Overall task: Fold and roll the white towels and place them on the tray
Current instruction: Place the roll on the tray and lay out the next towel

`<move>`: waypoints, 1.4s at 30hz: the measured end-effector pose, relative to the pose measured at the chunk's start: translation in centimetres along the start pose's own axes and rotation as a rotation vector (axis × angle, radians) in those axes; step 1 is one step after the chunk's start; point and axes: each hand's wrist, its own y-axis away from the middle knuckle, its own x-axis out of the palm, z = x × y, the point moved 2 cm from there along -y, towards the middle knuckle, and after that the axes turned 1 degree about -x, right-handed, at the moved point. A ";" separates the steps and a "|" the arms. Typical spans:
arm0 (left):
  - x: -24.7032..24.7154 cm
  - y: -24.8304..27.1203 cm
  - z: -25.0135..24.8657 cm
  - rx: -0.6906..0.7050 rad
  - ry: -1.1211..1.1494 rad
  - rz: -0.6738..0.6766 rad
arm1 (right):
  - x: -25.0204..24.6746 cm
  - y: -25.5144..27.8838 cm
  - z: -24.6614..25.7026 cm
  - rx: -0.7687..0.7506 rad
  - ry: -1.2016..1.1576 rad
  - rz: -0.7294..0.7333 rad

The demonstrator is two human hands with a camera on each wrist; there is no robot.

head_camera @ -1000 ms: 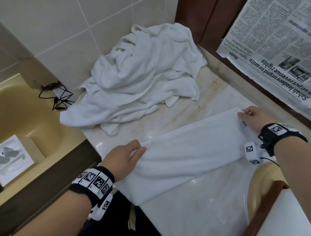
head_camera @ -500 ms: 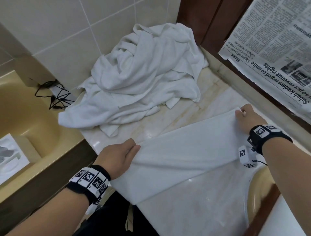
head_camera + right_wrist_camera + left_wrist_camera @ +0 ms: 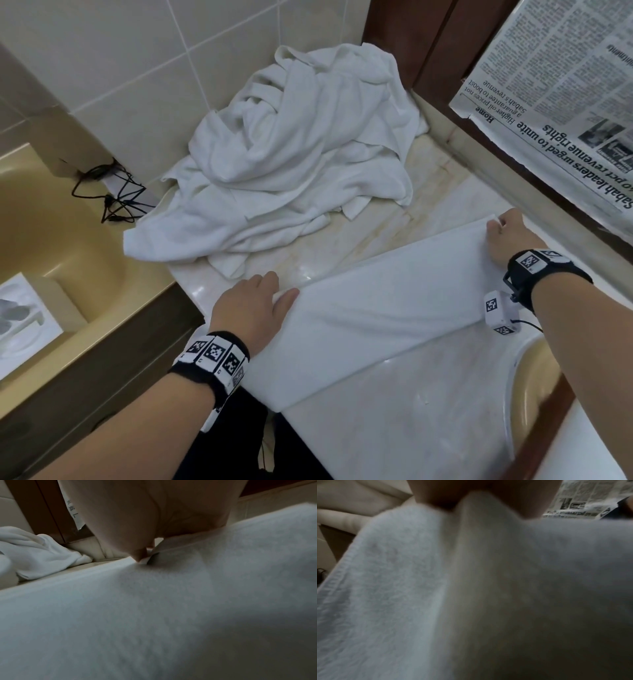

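The folded towel (image 3: 383, 308) lies flat on the marble desk (image 3: 411, 421) as a long band, running from the lower centre of the head view up to the right. Its lower-left end overhangs the desk edge.

The left hand (image 3: 250, 308) sits at the band's left end. The thumb lies on top of the cloth, with the other fingers at its far edge; the left wrist view shows cloth gathered between thumb and fingers, so this hand pinches the towel.

The right hand (image 3: 510, 236) sits at the band's upper-right corner. In the right wrist view the fingertips (image 3: 139, 555) pinch the layered corner edge of the towel against the desk.

A pile of unfolded white towels (image 3: 294, 154) lies crumpled at the upper centre of the frame, against the tiled wall (image 3: 137, 51), apart from the folded band.

A newspaper (image 3: 565, 85) hangs at the upper right. A black cable (image 3: 113, 195) lies at the left, beside the pile.
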 end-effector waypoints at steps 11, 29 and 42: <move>-2.0 1.8 0.5 -0.196 0.681 0.528 | -0.2 0.9 -0.2 -0.025 -0.002 0.030; 0.8 3.0 1.3 -0.093 -0.028 -0.057 | -0.4 0.7 0.0 0.071 -0.048 0.042; 2.7 4.8 -5.7 0.266 -0.121 0.278 | 0.7 10.6 2.9 -0.088 0.027 0.006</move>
